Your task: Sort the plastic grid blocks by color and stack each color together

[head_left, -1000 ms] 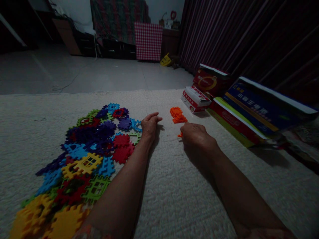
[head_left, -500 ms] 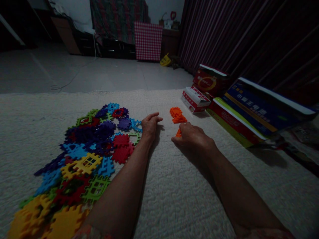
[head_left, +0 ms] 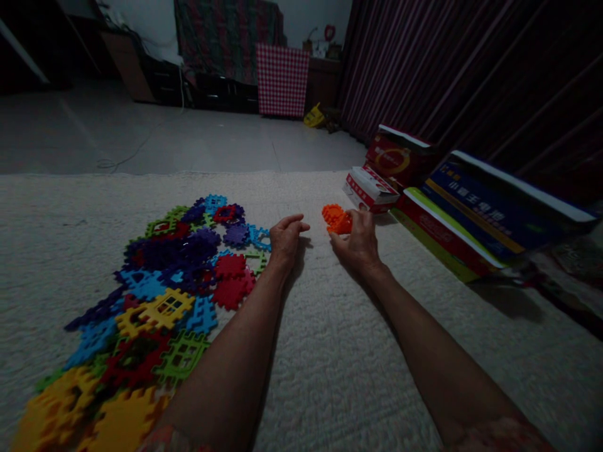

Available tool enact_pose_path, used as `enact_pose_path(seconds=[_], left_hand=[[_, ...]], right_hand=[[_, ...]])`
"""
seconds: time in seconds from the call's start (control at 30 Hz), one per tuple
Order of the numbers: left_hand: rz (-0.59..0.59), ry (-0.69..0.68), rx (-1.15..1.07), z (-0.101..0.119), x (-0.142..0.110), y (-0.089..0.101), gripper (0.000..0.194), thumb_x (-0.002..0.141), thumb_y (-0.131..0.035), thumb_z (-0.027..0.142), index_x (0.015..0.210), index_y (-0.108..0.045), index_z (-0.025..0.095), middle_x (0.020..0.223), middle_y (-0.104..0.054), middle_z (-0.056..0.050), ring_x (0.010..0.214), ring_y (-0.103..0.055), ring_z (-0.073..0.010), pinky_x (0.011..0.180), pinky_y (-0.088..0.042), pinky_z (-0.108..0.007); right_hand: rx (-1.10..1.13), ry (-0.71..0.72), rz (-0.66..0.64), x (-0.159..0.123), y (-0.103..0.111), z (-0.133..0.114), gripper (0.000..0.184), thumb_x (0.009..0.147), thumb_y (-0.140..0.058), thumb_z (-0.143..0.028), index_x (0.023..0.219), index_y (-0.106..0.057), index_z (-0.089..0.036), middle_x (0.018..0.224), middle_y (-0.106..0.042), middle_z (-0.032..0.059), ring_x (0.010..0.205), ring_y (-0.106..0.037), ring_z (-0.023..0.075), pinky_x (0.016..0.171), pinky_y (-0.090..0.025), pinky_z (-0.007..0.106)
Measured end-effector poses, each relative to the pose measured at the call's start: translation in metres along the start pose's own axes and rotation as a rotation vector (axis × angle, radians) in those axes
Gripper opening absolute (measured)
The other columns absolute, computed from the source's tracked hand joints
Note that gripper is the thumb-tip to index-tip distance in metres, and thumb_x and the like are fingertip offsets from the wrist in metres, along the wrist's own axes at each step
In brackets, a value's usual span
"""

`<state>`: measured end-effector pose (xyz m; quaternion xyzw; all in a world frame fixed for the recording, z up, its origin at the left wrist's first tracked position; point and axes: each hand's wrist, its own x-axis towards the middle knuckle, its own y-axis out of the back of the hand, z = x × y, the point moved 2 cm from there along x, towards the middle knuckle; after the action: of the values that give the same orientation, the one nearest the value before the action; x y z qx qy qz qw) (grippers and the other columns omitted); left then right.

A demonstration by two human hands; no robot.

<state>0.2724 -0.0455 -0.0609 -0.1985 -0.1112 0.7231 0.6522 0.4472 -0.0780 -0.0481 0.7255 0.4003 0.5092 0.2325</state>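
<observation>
My right hand [head_left: 360, 242] is at a small group of orange interlocking plastic building pieces [head_left: 333, 216], right of the middle. Its thumb and fingers grip an orange piece at the near right side of that group, partly hidden by the fingers. My left hand [head_left: 286, 238] rests on its edge on the cream quilted mat, fingers loosely stretched out, holding nothing. Beside it on the left lies a light blue piece [head_left: 260, 237], at the edge of a large heap of mixed-colour interlocking pieces, among them a red piece [head_left: 230, 266] and a yellow window piece [head_left: 170, 306].
The quilted mat [head_left: 320, 351] covers the floor here. To the right stand a small white and red box [head_left: 370, 188], a red carton [head_left: 396, 154] and a large blue carton [head_left: 490, 201]. Grey tiles [head_left: 211, 141] and a checked cloth [head_left: 282, 81] lie beyond the mat.
My right hand has moved forward with its orange piece, up against the other orange pieces. My left hand has stayed nearly where it was.
</observation>
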Motion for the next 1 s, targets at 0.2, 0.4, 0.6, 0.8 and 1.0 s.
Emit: enact_pose_path(seconds=[0.2,0.4,0.6,0.8,1.0], left_hand=[[-0.003,0.01,0.007,0.0,0.0,0.0,0.042,0.054,-0.064,0.023,0.094,-0.074,0.013,0.069,-0.069,-0.003,0.053,-0.051,-0.0097,0.048,-0.043,-0.021],[-0.012,-0.007,0.008,-0.004,0.003,0.001,0.041,0.055,-0.064,0.024,0.093,-0.074,0.014,0.069,-0.07,-0.003,0.055,-0.051,-0.0097,0.049,-0.042,-0.021],[-0.007,-0.009,0.009,-0.004,0.003,0.001,0.038,0.057,-0.063,0.022,0.093,-0.074,0.014,0.069,-0.069,-0.002,0.053,-0.051,-0.009,0.049,-0.042,-0.02],[-0.017,0.017,0.008,0.0,-0.001,-0.001,0.037,0.063,-0.061,0.018,0.097,-0.073,0.013,0.07,-0.068,-0.002,0.05,-0.051,-0.0079,0.047,-0.043,-0.02],[-0.07,0.022,0.015,-0.002,-0.006,-0.004,0.035,0.068,-0.057,0.013,0.099,-0.072,0.013,0.069,-0.066,-0.001,0.046,-0.052,-0.0073,0.047,-0.046,-0.021]], right_hand=[[-0.025,-0.019,0.03,-0.009,-0.018,0.013,0.058,0.074,-0.075,-0.032,0.125,-0.053,-0.017,0.121,-0.049,0.0168,0.115,-0.05,0.0342,0.095,-0.05,0.051],[-0.066,-0.026,0.002,-0.007,-0.019,0.013,0.06,0.074,-0.076,-0.036,0.125,-0.052,-0.015,0.121,-0.049,0.0172,0.113,-0.049,0.0333,0.095,-0.049,0.05],[-0.058,0.006,0.015,-0.006,-0.021,0.018,0.064,0.074,-0.075,-0.04,0.128,-0.051,-0.016,0.124,-0.049,0.018,0.115,-0.049,0.0335,0.097,-0.048,0.051],[-0.039,0.078,0.06,-0.008,-0.022,0.018,0.06,0.077,-0.071,-0.043,0.127,-0.05,-0.017,0.124,-0.048,0.0184,0.116,-0.048,0.0344,0.098,-0.047,0.053],[-0.039,0.279,0.138,-0.018,-0.015,0.002,0.051,0.081,-0.064,-0.029,0.127,-0.052,-0.013,0.125,-0.049,0.0206,0.122,-0.046,0.0354,0.104,-0.043,0.054]])
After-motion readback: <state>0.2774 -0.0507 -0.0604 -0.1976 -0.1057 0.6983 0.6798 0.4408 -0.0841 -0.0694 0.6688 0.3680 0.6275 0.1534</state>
